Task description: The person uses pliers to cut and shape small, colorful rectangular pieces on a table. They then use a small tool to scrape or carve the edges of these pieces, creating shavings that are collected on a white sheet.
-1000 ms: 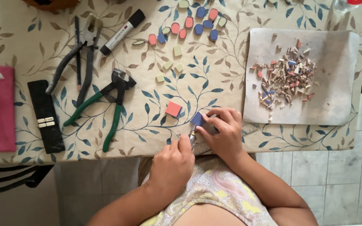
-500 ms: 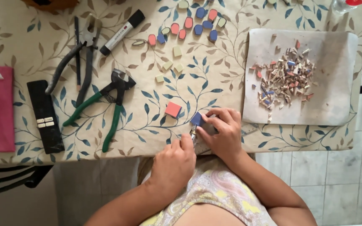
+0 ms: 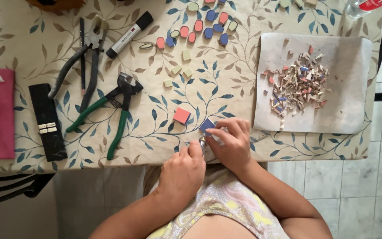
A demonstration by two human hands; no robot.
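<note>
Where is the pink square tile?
In the head view, the pink square tile lies on the tablecloth just left of the blue tile in the right hand, right of the green pliers.

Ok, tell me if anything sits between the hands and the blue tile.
Nothing visible does. The right hand already grips the blue tile at the table edge, and the left hand holds a small tool up against it.

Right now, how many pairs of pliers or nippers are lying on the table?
2. The green-handled nippers lie left of the pink tile. The grey-handled pliers lie above them, beside the marker. The left hand holds a small tool, mostly hidden.
</note>
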